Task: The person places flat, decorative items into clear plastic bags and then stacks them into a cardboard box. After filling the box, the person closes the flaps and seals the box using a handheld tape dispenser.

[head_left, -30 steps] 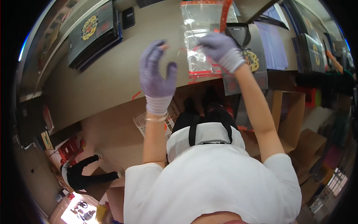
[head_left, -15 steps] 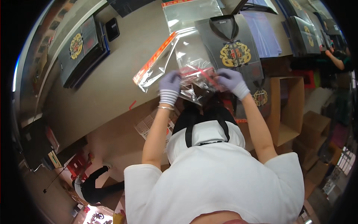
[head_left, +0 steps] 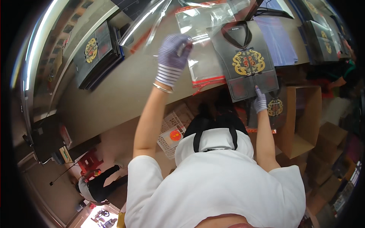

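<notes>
My left hand (head_left: 173,57), in a purple-and-white striped glove, is raised over the table with its fingers closed on a clear plastic bag (head_left: 150,24) with a red-orange edge. The bag stretches up and away, smeared by motion. In a matching glove, my right hand (head_left: 260,102) grips the near edge of a folded dark grey garment (head_left: 249,72), thumb on top. That garment has a black collar and a gold round emblem with a red figure. Left of it lie clear bags (head_left: 207,66) with red edges.
A stack of dark garments (head_left: 95,57) sits at the table's left. Purple-blue sheets (head_left: 275,41) and another garment stack (head_left: 321,41) are at the right. Below the table edge hangs another packed garment (head_left: 275,108), beside an open cardboard box (head_left: 304,125). Other people are nearby.
My left hand has lifted a clear bag up and away from the pile. My right hand has moved right and down from the bags to the folded garment's near edge.
</notes>
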Demonstrator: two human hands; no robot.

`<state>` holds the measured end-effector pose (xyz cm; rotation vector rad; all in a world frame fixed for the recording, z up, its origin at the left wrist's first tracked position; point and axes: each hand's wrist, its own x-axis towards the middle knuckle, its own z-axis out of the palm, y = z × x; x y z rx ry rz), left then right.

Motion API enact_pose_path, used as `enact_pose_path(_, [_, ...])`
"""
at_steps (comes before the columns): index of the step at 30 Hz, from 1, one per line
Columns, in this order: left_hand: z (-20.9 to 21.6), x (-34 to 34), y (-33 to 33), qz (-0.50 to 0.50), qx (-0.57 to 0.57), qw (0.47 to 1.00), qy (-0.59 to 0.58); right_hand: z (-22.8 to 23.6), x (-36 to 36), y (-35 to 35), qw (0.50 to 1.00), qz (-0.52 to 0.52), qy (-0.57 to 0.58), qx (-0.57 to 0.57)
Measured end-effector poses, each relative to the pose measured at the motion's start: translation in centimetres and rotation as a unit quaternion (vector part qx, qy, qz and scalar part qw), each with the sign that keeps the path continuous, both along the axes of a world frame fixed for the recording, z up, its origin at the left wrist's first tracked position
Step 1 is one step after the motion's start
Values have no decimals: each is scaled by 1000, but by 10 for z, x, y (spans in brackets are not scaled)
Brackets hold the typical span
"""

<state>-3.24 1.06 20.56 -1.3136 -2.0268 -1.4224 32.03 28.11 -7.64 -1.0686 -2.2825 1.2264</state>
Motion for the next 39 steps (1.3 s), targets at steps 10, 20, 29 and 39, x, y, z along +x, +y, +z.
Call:
enact_pose_path(10, [-158,-4,0,118,-185,966,-140,260,140,58,955,-116,85,-259])
enact_pose_path(20, [-175,9,-10,75,-163,967,-181,231,40,-1,891,-18,-35,-452])
enact_pose_path(29, [-144,28,-42,74,-210,972,-80,183,38,0,875,6,16,-485])
enact_pose_path(39, [-158,56,-80,227,-316,880,-272,174,43,-38,900,-39,94,-425])
